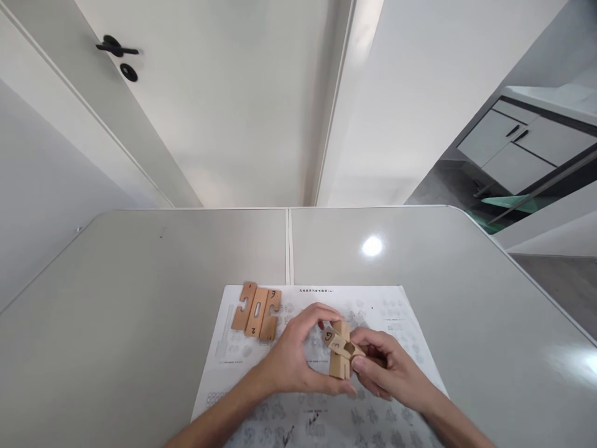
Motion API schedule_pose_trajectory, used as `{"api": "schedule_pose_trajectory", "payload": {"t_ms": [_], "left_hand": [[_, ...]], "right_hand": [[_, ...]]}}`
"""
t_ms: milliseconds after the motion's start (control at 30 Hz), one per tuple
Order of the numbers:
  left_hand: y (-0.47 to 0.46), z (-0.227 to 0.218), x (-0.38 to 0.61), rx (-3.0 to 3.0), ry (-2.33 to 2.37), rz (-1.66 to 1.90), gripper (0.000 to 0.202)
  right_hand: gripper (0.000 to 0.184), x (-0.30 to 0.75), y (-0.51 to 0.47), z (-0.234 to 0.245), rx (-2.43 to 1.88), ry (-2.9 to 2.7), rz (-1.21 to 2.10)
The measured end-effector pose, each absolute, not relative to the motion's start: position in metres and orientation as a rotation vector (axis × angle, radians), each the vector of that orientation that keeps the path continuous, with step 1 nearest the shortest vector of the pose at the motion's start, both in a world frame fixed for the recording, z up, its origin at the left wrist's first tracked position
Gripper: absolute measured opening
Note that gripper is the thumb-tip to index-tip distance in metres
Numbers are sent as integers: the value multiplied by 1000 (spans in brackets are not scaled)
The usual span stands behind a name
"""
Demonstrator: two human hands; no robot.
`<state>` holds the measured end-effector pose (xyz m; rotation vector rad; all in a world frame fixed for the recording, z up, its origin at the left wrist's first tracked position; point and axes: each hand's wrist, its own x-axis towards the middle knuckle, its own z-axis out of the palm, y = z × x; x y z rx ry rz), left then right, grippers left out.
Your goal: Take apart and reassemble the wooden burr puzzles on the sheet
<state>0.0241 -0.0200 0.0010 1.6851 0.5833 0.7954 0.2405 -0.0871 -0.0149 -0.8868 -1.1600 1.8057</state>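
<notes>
Between my two hands is a wooden burr puzzle (339, 351) of interlocking light-coloured pieces, with marks written on it and a square gap near its right side. My left hand (303, 354) curves round it, thumb at the near end and fingers at the far end. My right hand (385, 364) pinches its right side, and part of the wood there is hidden by the fingers. To the left, flat notched wooden pieces (256, 311) marked with numbers lie side by side on a printed sheet (219, 339).
The sheet, printed with small diagrams, lies on a grey table (140, 298) with a seam down its middle. A white door (233, 106) with a black handle (116, 46) stands beyond the far edge. White cabinets (527, 143) are at the right.
</notes>
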Motion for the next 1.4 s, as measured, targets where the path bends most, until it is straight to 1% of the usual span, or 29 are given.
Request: {"api": "schedule_pose_trajectory", "payload": {"t_ms": [167,300,400,500,567,633,767,967,1100,1200,1400], "left_hand": [[-20,15,18,1797,650,748,71],[-25,37,-3,2125,751,576,75],[-36,45,-31,2339,823,523,70],[-51,41,-59,2396,1015,554,67],[-61,33,-74,2404,1127,566,66],[-71,25,-86,2393,1229,601,63],[-85,13,-103,2377,1355,626,57],[-93,6,-125,2343,1384,641,59],[-91,10,-135,2310,1383,597,57],[-89,12,-139,2311,1358,553,55],[-89,7,-145,2323,1342,534,55]], "right_hand": [[36,246,-89,-8,-871,-1240,1735],[34,245,-90,3,-981,-1277,1664],[35,233,-92,14,-1106,-1382,1646],[34,214,-97,24,-1286,-1559,1565],[33,199,-101,27,-1341,-1604,1567],[32,184,-106,25,-1373,-1605,1570],[32,157,-113,14,-1450,-1664,1442],[32,126,-118,10,-1553,-1896,1083],[27,108,-118,14,-1616,-2005,941],[22,95,-116,17,-1703,-2063,897],[15,75,-117,28,-1898,-2114,974]]}}
